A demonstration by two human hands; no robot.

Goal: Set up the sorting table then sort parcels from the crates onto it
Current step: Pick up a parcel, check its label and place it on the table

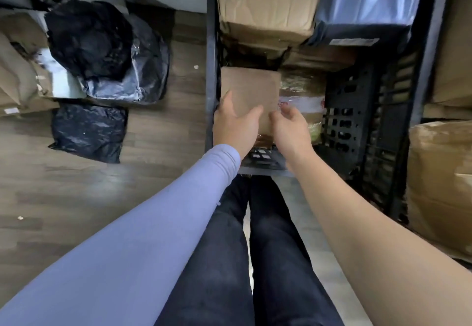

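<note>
Both hands reach down into a black plastic slotted crate, onto a small flat brown cardboard parcel that lies at the crate's left side, against the left wall.

Left hand: lavender long sleeve, fingers straight and spread, resting on the parcel's near-left corner, thumb over its top face. Grip spread, not curled round anything.

Right hand: bare forearm, fingers loosely curled at the parcel's near-right edge. Cannot tell whether the fingertips pinch the edge or only touch it; blurred there.

Just right of the brown parcel, touching it: a parcel wrapped in clear tape with a white label strip. Beyond both, deeper in the crate: a large brown paper-wrapped parcel, and right of it a dark blue glossy plastic mailer bag with a white label at its near edge.

Right of the crate, more brown paper-wrapped parcels are stacked, partly cut off by the frame.

Left, on the grey-brown wood-look floor: crumpled black plastic bags, a flat black plastic mailer just below them, brown cardboard at the far left edge.

Person's legs in dark jeans stand at the crate's near end.
</note>
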